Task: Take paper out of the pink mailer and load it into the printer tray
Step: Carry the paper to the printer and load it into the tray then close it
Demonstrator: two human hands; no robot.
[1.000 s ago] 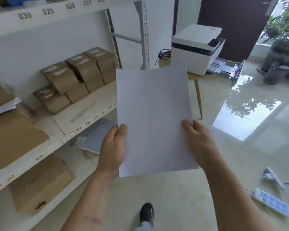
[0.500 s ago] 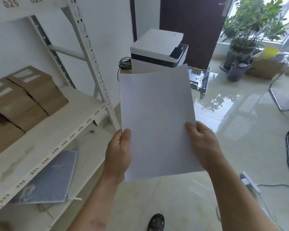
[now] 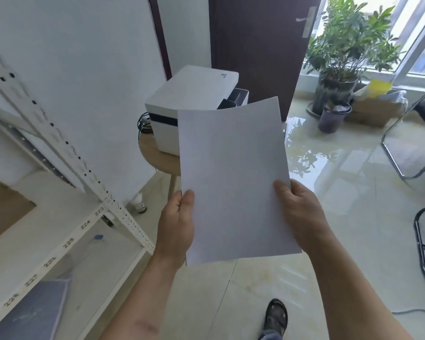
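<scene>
I hold white paper (image 3: pixel 232 177) upright in front of me with both hands. My left hand (image 3: pixel 178 224) grips its lower left edge and my right hand (image 3: pixel 298 214) grips its lower right edge. Behind the sheet stands the white printer (image 3: pixel 194 94) with a dark band, on a small round wooden table (image 3: pixel 157 157). The paper hides the printer's front and its tray. A grey-blue mailer (image 3: pixel 27 312) lies on the lower shelf at the bottom left; no pink mailer is in view.
A white metal shelf rack (image 3: pixel 66 153) with numbered edges runs along my left. A dark door (image 3: pixel 260 45) is behind the printer. Potted plants (image 3: pixel 341 57), a cardboard box and chair frames (image 3: pixel 402 153) stand on the glossy floor at right. My sandalled foot (image 3: pixel 276 315) is below.
I have walked toward the printer and turned right; it now appears larger and nearer. The cardboard boxes on the shelf slid out of view. Both hands keep the same grip on the paper.
</scene>
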